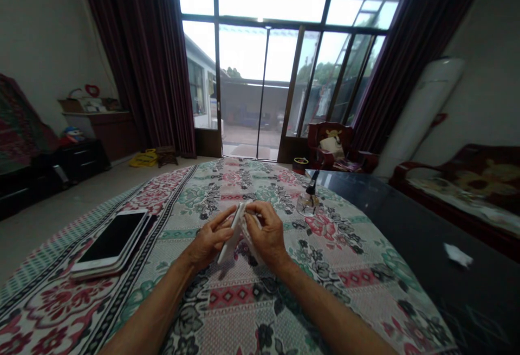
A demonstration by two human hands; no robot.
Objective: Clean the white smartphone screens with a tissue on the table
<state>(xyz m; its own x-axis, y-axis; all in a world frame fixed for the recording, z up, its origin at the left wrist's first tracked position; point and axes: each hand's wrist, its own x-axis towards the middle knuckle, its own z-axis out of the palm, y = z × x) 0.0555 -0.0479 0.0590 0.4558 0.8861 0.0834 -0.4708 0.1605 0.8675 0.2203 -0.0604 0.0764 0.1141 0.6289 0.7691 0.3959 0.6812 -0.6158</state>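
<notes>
A person's bare hands meet above a flowered tablecloth (231, 296), near the middle of the table; the left hand (209, 238) grips a thin white device (229, 242) between thumb and fingers, the slab tilted and seen nearly edge-on. The right hand (266, 230), fingers bent, pinches a pale, crumpled cloth (251, 238) close beside the device's upper end; whether the cloth touches the device cannot be told, and its far side is hidden by the fingers.

To the person's left, a stack of flat devices (110, 240) lies on the tablecloth — the top one white-framed, its dark screen facing up; beyond the right hand stands a clear glass jar (307, 204), a dark-topped object (312, 186) rising from it, too small to make out fully. Farther right, a crumpled white scrap (458, 255) rests on a glossy dark surface (410, 230).

Tall glass doors (260, 95) look onto a courtyard, framed by dark purple curtains (152, 57); a wooden armchair (332, 141) holding a pale cushion stands near the doors, a white column-shaped unit (424, 105) by the right-hand wall — and a yellow bag (143, 158) lies on the floor at left.
</notes>
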